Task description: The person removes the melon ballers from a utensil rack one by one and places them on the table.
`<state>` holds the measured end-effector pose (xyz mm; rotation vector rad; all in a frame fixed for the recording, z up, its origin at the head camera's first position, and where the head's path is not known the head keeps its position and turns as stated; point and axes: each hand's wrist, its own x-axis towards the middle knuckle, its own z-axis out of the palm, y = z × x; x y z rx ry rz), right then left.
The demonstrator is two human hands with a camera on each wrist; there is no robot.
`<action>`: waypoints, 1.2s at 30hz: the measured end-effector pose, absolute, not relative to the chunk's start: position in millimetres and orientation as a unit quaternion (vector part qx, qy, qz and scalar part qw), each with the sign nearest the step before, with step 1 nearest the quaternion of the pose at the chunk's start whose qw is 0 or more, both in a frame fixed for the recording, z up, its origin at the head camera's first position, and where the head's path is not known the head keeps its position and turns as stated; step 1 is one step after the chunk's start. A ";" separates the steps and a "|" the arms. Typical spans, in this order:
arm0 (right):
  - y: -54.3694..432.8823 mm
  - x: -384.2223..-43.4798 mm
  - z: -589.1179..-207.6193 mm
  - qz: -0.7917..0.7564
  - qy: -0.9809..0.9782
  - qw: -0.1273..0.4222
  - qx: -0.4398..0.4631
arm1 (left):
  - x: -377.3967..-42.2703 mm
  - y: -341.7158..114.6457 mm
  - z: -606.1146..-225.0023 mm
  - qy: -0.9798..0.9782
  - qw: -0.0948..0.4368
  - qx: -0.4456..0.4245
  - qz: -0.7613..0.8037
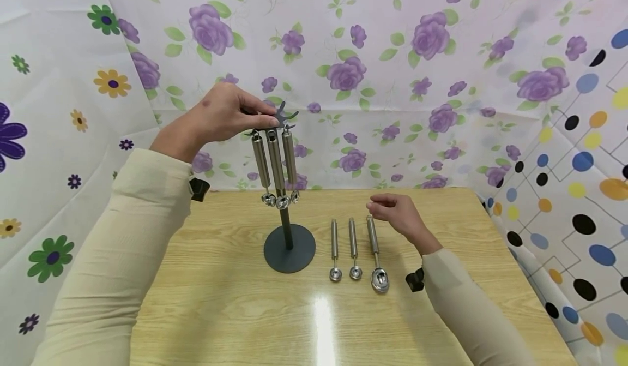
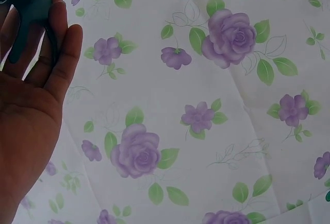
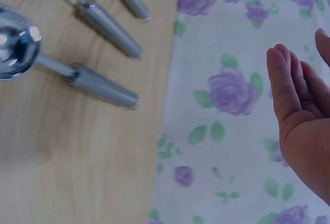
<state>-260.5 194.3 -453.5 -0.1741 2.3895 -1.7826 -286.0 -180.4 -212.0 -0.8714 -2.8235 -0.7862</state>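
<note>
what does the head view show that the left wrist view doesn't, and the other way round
Only the head view: the stand's round base, the table, three metal utensils lying on it, and the right hand.

Only the left wrist view: the palm of the left hand.

Both: that hand holding the stand's dark pronged top, and the purple-flowered backdrop.

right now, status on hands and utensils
Left hand gripping stand at top. Right hand empty. Three hanging utensils, three loose utensils on table. No obstruction visible.
</note>
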 end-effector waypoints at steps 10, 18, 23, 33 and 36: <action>178.8 -263.7 -410.6 -0.595 0.793 0.060 -0.119 | -284.7 -177.3 -209.0 -0.924 0.057 -0.302 -0.230; 161.9 -266.5 -378.7 -0.590 0.791 0.047 -0.155 | -283.7 -175.0 -207.1 -0.926 0.053 -0.301 -0.220; 147.9 -266.2 -359.9 -0.589 0.786 0.045 -0.180 | -282.8 -173.5 -204.9 -0.930 0.048 -0.294 -0.213; 119.2 -270.2 -333.3 -0.583 0.779 0.042 -0.225 | -279.0 -172.8 -201.5 -0.930 0.047 -0.302 -0.204; 112.3 -270.6 -329.0 -0.572 0.785 0.039 -0.235 | -280.1 -173.8 -200.0 -0.927 0.036 -0.311 -0.208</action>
